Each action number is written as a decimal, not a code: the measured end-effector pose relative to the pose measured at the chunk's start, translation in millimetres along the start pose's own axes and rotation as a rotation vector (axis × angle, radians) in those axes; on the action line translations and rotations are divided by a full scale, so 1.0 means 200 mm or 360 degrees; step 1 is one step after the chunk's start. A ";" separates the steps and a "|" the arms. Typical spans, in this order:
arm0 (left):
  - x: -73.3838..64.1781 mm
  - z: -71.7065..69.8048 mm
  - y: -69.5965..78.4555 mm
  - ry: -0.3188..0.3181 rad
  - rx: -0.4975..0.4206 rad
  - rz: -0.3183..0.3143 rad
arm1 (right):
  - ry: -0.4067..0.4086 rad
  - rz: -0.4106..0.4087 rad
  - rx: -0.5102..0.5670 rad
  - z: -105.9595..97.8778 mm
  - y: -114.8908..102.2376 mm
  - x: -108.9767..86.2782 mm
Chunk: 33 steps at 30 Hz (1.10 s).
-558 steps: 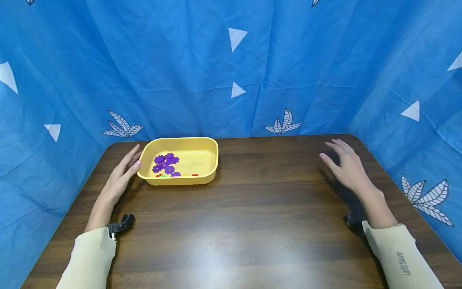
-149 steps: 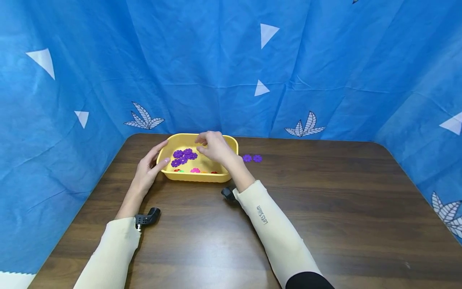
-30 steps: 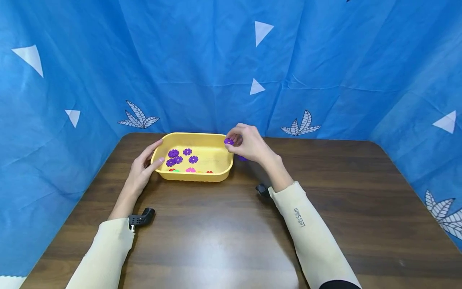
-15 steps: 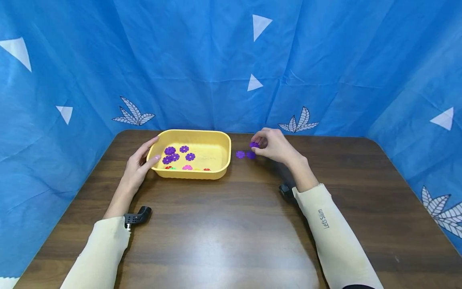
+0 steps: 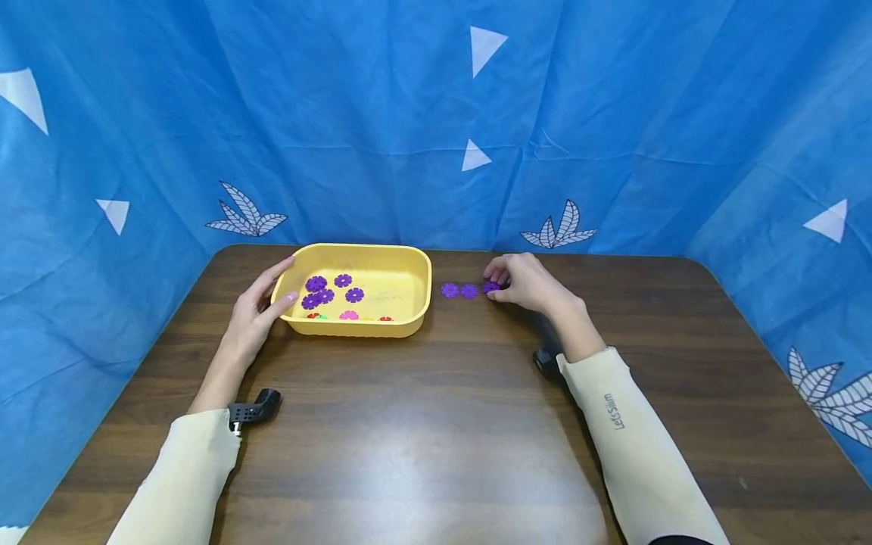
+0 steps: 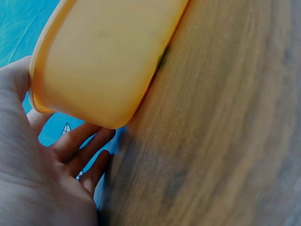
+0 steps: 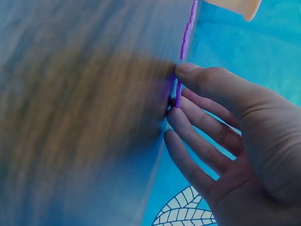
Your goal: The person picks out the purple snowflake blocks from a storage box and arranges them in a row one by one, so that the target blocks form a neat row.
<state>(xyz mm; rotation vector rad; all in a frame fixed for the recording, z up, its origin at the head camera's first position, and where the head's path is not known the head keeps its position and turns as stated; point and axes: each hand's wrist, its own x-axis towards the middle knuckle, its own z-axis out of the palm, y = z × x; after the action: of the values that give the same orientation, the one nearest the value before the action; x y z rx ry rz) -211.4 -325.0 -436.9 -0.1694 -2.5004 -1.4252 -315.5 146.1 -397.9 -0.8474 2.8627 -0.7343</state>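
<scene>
At its left end, the yellow plastic tray (image 5: 391,276) is held by my left hand (image 5: 247,324), thumb over the rim and fingers along the outside. Between thumb and fingertips, my right hand (image 5: 534,288) pinches a purple flower-shaped plastic disc (image 5: 490,288) just above the tabletop; the right wrist view shows this disc (image 7: 178,94) edge-on. To its left, two matching discs lie flat in a row, a middle disc (image 5: 469,291) and a disc nearest the tray (image 5: 450,290). Several purple discs (image 5: 316,284) lie inside the tray, some overlapping.
Along the tray's near wall lie a pink disc (image 5: 349,315) and partly hidden red and green pieces. The brown wooden table (image 5: 409,424) ends at a blue patterned curtain (image 5: 341,113) behind and at the sides. Black wrist cameras (image 5: 255,407) sit below both hands.
My right hand has carried a purple disc from the tray's right rim rightward and lowered it to the table, beside the two discs there. My left hand stays on the tray; the view has shifted slightly.
</scene>
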 end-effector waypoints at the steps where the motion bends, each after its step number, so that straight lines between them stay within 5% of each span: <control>1: 0.00 0.00 0.00 0.0002 0.0002 -0.0003 | -0.0004 -0.0001 -0.0005 0.00 0.00 0.00; 19: 0.00 0.00 0.00 -0.0003 0.0013 -0.0055 | -0.0036 -0.0001 0.0024 -0.01 -0.01 0.01; 33: 0.01 0.00 0.00 0.0009 -0.0021 0.0018 | 0.0336 -0.0089 0.0096 -0.02 -0.11 0.07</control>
<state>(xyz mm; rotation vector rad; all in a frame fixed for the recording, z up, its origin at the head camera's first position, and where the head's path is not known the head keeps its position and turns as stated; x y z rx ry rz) -213.7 -325.5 -436.0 -0.1810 -2.4821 -1.4359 -317.5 125.1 -383.0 -0.8956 2.9903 -0.9664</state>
